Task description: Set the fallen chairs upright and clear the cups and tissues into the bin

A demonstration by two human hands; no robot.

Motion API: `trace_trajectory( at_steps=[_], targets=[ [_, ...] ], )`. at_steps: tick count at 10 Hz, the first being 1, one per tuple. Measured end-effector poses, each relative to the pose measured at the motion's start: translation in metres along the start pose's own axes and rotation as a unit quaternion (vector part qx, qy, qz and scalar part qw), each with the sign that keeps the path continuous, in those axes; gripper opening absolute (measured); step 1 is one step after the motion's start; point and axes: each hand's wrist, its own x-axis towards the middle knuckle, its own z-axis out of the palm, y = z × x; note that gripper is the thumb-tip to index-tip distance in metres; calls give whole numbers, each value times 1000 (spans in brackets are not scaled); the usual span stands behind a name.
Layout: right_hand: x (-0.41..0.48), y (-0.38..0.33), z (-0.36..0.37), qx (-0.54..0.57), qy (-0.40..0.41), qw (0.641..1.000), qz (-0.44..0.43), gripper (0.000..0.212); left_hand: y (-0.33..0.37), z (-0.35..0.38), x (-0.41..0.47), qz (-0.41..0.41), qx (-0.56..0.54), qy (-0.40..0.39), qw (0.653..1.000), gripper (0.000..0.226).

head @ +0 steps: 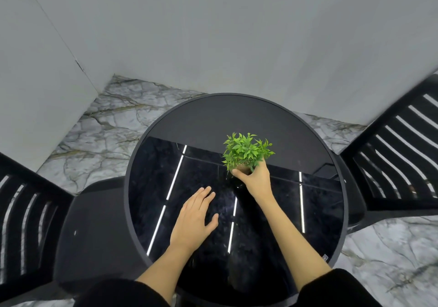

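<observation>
A round black glossy table (206, 115) fills the middle of the view. My right hand (254, 180) is closed around the small pot of a green leafy plant (246, 151) near the table's centre. My left hand (194, 216) lies flat on the tabletop with its fingers spread, holding nothing. A black slatted chair (90, 223) stands upright at the table's left, and a second black slatted chair (388, 155) stands upright at the right. No cups, tissues or bin show in this view.
A grey wall (237, 34) runs close behind the table and meets another wall at the left corner. Marble floor (99, 129) shows behind the table and at the lower right.
</observation>
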Motion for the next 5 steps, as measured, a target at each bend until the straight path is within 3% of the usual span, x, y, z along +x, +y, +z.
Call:
trace_trajectory(
  at_steps=[1, 2, 3, 4, 5],
  targets=[
    [-8, -5, -9, -10, -22, 1000, -3, 60, 0, 1, 0, 3, -3, 8, 1000, 54],
    [-32, -21, -37, -47, -9, 998, -32, 74, -2, 0, 0, 6, -3, 11, 1000, 53],
    [-50, -55, -61, -56, 14, 997, -59, 73, -2, 3, -3, 8, -37, -18, 999, 52],
    [-96, -149, -118, 69, 59, 971, -223, 65, -11, 26, 0, 60, -66, 35, 995, 52],
    [-140, -213, -158, 112, 70, 926, -353, 64, -12, 18, 12, 163, -9, 72, 984, 43]
  ],
)
